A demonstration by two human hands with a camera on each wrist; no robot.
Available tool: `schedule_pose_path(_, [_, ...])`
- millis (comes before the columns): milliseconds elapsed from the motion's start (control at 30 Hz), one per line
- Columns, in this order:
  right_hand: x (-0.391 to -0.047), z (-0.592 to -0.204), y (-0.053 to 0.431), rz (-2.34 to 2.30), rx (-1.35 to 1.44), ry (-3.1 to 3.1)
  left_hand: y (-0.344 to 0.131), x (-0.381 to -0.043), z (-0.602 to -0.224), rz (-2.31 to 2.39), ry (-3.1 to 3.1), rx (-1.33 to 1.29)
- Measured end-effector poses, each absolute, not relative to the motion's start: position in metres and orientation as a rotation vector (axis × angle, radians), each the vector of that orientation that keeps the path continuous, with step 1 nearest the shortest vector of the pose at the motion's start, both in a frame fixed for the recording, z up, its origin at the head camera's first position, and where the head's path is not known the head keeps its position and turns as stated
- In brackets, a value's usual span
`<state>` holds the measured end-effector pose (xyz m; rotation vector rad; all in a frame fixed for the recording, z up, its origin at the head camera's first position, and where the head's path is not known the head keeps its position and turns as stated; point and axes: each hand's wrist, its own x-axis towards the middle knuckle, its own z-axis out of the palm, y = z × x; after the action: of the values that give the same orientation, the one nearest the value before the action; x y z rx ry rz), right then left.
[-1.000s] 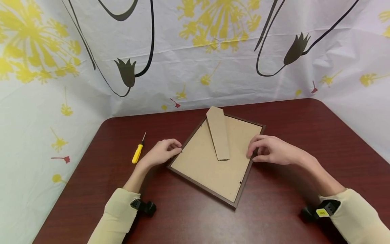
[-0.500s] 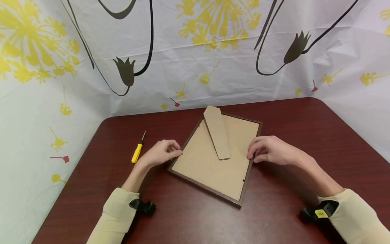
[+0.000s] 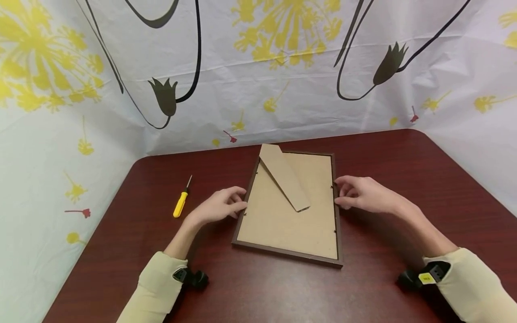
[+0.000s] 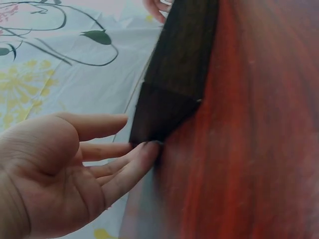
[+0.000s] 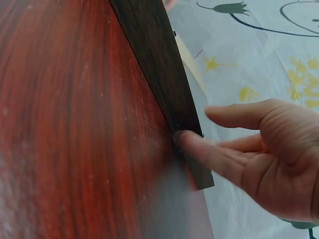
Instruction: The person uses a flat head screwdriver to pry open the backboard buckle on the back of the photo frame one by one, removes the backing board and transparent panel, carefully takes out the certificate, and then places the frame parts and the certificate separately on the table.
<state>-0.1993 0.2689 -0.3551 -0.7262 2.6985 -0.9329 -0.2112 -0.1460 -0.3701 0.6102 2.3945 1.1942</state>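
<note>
We see the frame [image 3: 287, 255] lying face down on the table [image 3: 258, 294], between the fingers of the two hands. The left hand [image 3: 220, 205] is released: its fingers are loosely bent, and a fingertip touches the left side of the frame. The right hand [image 3: 365, 195] is released too, a fingertip against the right side (we cannot tell whether either thumb touches the wood).

Between the two sets of fingertips we find the tan board [image 3: 274, 226], set inside the dark rim, with small tabs [image 3: 335, 231] along the edges near the fingers. On the board the cardboard strip [image 3: 284, 177] slants: its near end sits about level with the thumbs, well apart from them, and its far end reaches past the rim, beyond the left fingers.

To the left of the left fingers we see the screwdriver [image 3: 181, 202], yellow handle towards us and tip pointing away. Well beyond all the fingers hangs the flowered cloth [image 3: 250, 103]. Behind the fingers, at the wrists, we see pale sleeves [image 3: 155, 282] and black straps [image 3: 440, 271].
</note>
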Motion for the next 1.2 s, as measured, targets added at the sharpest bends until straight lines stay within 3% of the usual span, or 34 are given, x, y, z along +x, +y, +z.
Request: schedule_pose_path(1200, [-0.218,-0.362,0.249,-0.816,-0.603,2.650,-0.138,-0.200,-0.370,1.104,2.436,0.560])
